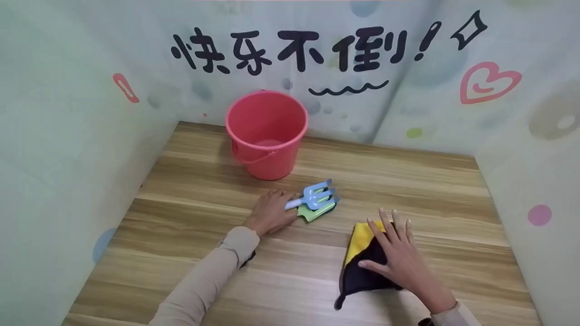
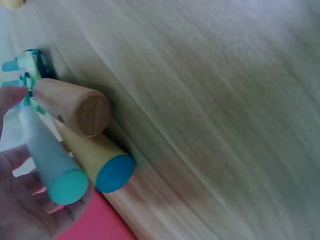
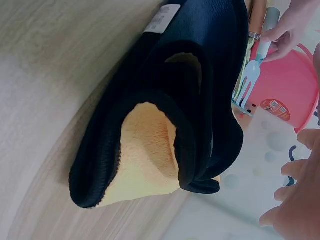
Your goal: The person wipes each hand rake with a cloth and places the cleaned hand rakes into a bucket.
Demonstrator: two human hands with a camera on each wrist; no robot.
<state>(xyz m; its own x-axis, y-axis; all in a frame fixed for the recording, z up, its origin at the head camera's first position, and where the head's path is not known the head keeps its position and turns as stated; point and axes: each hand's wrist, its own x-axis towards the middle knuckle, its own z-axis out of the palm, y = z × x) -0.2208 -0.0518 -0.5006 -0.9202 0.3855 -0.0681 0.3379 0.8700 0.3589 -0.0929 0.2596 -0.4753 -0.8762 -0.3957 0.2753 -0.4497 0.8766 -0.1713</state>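
My left hand [image 1: 271,212] grips a small light-blue garden fork [image 1: 313,197], its tines pointing right. In the left wrist view, my thumb and fingers hold its pale grey handle [image 2: 50,150] with a teal end. Right beside that lie a brown wooden handle [image 2: 75,102] and a yellow handle [image 2: 102,157] with a blue end. A light-green tool head [image 1: 312,213] shows beneath the fork. My right hand [image 1: 398,258] is spread over a folded black-and-yellow cloth [image 1: 362,237]. In the right wrist view, the cloth [image 3: 220,90] has soft yellow lining and a white label; the fingers stand apart from it.
A red bucket [image 1: 272,165] with a handle stands upright at the back, just beyond my left hand. Printed fabric walls [image 1: 430,113] bound the wood-grain table [image 1: 430,176] at the back and both sides. The cloth's corner loop [image 1: 339,302] points toward the front.
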